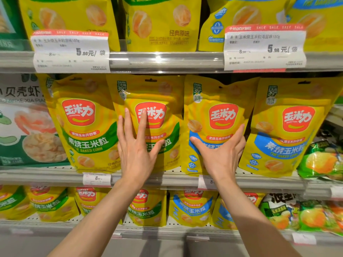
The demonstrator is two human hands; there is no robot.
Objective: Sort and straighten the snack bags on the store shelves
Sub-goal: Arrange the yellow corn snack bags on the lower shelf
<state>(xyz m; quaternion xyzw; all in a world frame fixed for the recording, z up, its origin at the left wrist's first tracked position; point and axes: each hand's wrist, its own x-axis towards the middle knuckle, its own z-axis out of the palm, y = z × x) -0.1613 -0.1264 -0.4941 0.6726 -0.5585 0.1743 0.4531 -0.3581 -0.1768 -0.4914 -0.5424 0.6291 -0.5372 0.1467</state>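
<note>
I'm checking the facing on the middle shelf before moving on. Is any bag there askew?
Yes. The blue-band bag under the right hand leans left, its top corner overlapping the green-band bag that the left hand presses. The far-left bag also tilts.

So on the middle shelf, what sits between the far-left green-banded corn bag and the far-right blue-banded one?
In the head view, two bags: a green-banded bag under the left hand, then a blue-banded bag under the right hand.
</note>
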